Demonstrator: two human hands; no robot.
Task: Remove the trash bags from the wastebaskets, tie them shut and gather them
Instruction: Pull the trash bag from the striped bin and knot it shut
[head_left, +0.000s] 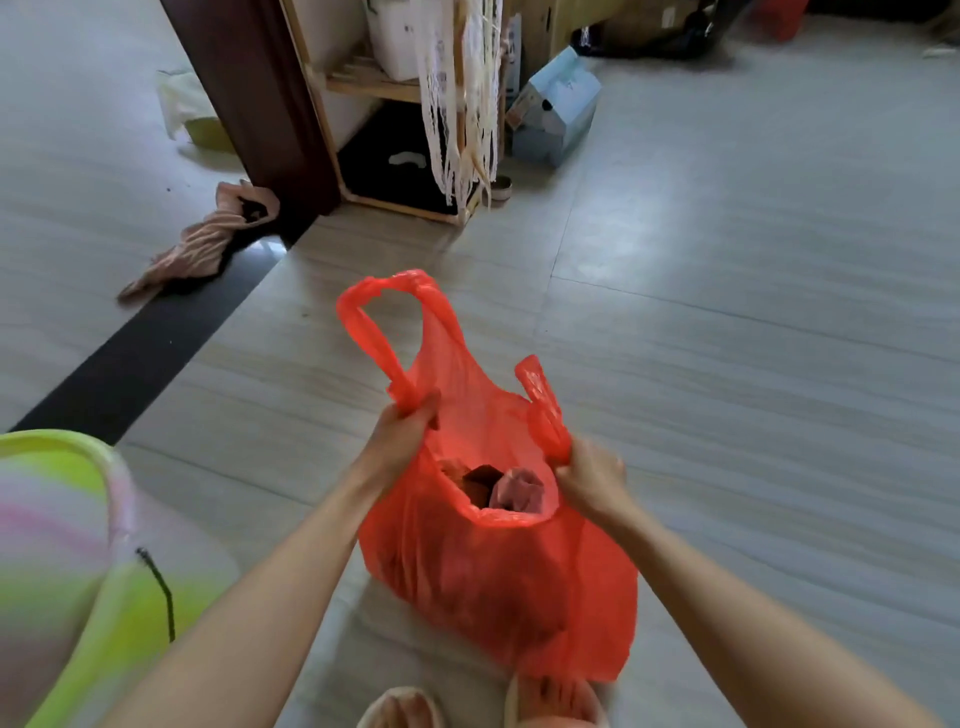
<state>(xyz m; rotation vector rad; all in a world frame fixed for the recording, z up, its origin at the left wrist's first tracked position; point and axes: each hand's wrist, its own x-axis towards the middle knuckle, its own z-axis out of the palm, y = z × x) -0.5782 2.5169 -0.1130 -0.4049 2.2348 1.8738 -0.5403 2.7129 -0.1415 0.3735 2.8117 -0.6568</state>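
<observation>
A red plastic trash bag (498, 582) hangs low over the tiled floor in front of me, its mouth open with crumpled trash showing inside. My left hand (402, 439) is closed on the base of the bag's left handle loop, which stands up above it. My right hand (589, 478) grips the right handle, whose end pokes up past my fingers. A lime-green wastebasket (62, 566) stands at my lower left, blurred, with a pale liner at its rim.
A wooden shelf unit (395, 130) with hanging lace stands ahead beside a dark door frame (249, 93). A pink cloth (208, 239) lies on the floor to the left, a light blue box (558, 111) at the back. My slippers (400, 709) show below the bag.
</observation>
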